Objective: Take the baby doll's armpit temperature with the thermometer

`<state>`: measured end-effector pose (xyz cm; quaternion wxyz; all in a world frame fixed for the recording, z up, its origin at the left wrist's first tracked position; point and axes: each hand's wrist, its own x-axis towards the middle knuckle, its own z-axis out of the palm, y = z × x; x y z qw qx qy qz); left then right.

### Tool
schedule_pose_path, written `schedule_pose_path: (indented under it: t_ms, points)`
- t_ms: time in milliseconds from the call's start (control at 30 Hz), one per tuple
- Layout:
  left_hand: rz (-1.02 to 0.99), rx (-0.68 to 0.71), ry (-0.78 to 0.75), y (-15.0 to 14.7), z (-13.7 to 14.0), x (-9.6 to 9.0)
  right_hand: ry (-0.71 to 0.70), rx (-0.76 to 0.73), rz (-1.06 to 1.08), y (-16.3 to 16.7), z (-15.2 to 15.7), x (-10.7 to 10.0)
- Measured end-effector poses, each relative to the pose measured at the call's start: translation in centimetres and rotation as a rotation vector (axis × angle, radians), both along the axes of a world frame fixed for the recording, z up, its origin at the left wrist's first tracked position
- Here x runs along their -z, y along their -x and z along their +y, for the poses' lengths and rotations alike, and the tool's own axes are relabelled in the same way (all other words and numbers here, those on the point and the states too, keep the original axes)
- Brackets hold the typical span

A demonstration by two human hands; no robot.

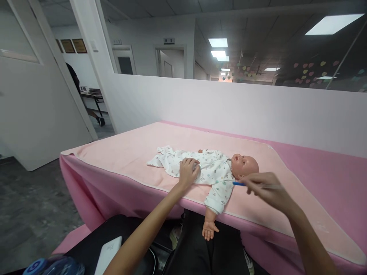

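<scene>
A baby doll (246,166) lies on its back on the pink-covered table, its head to the right. It wears a white patterned gown (213,168), and its near arm hangs over the table's front edge. On the gown's middle rests my left hand (189,171), fingers slightly curved over the cloth and thumb apart. My right hand (266,187) is closed on a slim stick with a blue end (239,183), its exact kind unclear. The blue end points left, near the doll's shoulder; whether it touches the sleeve I cannot tell.
A peach cloth (129,152) covers the table over a pink one. Below left are a black seat (114,225), a white flat device (109,254) and a blue-capped bottle (37,265). A person's leg (94,114) shows through the doorway. A windowed wall stands behind.
</scene>
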<state>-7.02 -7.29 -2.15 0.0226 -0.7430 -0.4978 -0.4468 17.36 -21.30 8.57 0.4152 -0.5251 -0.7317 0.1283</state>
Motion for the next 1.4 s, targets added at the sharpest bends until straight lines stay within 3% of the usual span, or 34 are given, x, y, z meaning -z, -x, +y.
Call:
schedule_pose_path:
  t_ms: [133,333,500,700,900,1100,1167,1333,1400]
  points:
    - [-0.001,-0.003,0.003,0.0,0.0,0.0,-0.02,-0.073,0.351,-0.1,-0.1,0.2]
    - [0.017,-0.006,0.005,0.0,0.0,0.0,0.124,-0.152,0.256,1.9,0.9,2.2]
    - [0.009,-0.006,0.008,0.0,0.0,-0.1,0.035,-0.199,0.433,0.5,1.6,1.3]
    - [0.002,0.002,0.009,-0.1,0.1,0.0,0.109,-0.195,0.26,3.6,2.0,3.3]
    - [0.003,0.001,0.011,0.0,0.1,0.0,-0.082,-0.073,0.524,-0.3,1.6,0.8]
    - [0.009,0.003,0.007,0.0,0.2,0.1,0.033,-0.12,0.241,1.4,2.4,2.2]
    - [0.007,0.004,0.002,0.0,0.2,0.1,0.023,-0.129,0.265,1.3,2.3,2.0]
    - [0.0,0.0,-0.006,-0.1,0.2,0.1,-0.189,-0.139,0.584,-0.2,1.3,0.6]
    - [-0.003,-0.003,-0.007,-0.1,0.2,0.1,-0.134,-0.191,0.464,0.6,1.4,0.9]
